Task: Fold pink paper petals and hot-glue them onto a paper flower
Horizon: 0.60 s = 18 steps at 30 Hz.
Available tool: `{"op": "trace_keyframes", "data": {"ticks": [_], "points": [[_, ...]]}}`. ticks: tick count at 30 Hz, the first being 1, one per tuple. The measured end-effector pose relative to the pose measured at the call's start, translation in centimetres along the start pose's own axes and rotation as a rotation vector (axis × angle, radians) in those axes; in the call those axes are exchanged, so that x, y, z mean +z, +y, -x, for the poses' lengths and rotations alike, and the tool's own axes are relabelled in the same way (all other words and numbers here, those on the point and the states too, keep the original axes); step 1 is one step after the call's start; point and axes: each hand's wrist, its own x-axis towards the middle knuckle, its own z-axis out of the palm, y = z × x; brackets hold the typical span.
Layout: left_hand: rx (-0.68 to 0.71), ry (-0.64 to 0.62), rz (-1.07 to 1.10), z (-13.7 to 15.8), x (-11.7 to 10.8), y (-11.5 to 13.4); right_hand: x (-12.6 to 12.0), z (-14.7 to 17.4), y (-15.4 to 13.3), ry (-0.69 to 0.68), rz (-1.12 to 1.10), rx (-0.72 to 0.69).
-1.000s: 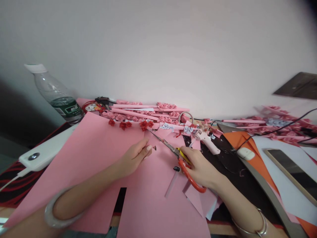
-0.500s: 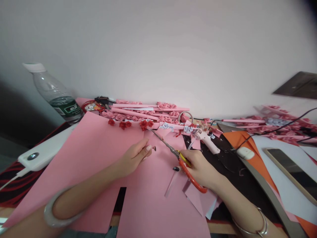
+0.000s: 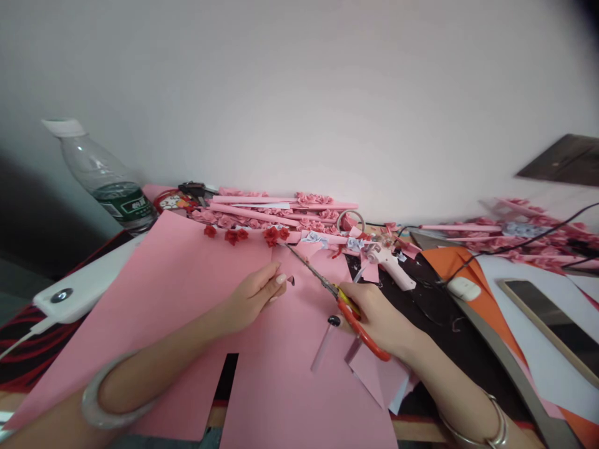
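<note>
The left hand (image 3: 257, 296) pinches a small, dark-edged scrap (image 3: 292, 281) at its three o'clock, while the right hand (image 3: 378, 317) grips orange-and-yellow-handled metal scissors (image 3: 322, 279), whose ten-o'clock-pointing blades could nick the red folded-paper flowers (image 3: 272, 236) if pushed forward.

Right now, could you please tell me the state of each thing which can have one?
Scissors: held in the right hand, blades closed or nearly so
Small dark piece: pinched by the left hand
Bottle: capped, partly filled
Phone: lying flat, screen dark
White device: cable plugged in
Small white case: appears shut
Glue gun: lying down, not held
</note>
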Motion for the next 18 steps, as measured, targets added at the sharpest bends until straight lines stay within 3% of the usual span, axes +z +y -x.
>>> {"op": "trace_keyframes", "data": {"ticks": [18], "points": [[0.010,-0.093,0.021,0.43,0.27,0.51,-0.34,0.17,-0.56,-0.047,-0.026,0.043]]}}
